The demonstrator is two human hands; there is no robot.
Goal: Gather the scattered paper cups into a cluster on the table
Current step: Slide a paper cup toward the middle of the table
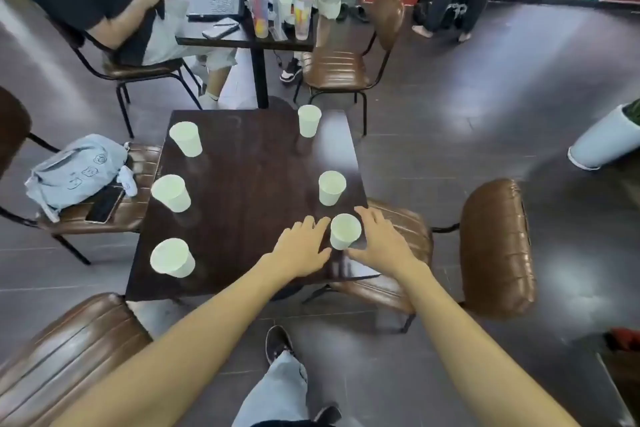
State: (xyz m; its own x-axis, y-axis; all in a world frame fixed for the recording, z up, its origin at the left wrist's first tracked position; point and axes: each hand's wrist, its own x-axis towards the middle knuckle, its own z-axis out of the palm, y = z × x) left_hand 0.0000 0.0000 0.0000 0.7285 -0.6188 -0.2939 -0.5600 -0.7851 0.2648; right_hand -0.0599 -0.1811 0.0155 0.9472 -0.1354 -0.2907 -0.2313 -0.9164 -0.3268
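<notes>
The dark wooden table (249,191) serves as the reference for all positions below. Six white paper cups stand upright on it, mouths up, none touching another.

Left edge of the table, far to near:
- far-left cup (186,139), near the far left corner;
- middle-left cup (171,193), about halfway along the left edge;
- near-left cup (172,257), close to the near left corner.

Right edge of the table, far to near:
- far-right cup (309,120), at the far right corner;
- middle-right cup (331,187), about halfway along the right edge;
- near-right cup (345,231), near the near right corner.

The centre of the table is bare; the cups remain scattered along the two edges.

Hand state:
- The left hand (300,250) lies over the table just left of the near-right cup, fingers extended and spread, palm down. It grips nothing; its fingertips reach close to the cup's rim, and contact cannot be confirmed.
- The right hand (379,242) is just right of the same cup, over the table's right edge, fingers open and curved toward the cup wall. It is not closed on the cup; whether it touches cannot be told.

The two hands flank the near-right cup on either side.

Surroundings: a brown padded chair (388,253) sits against the right side of the table, under the right hand. A chair on the left side carries a light blue bag (76,172).
</notes>
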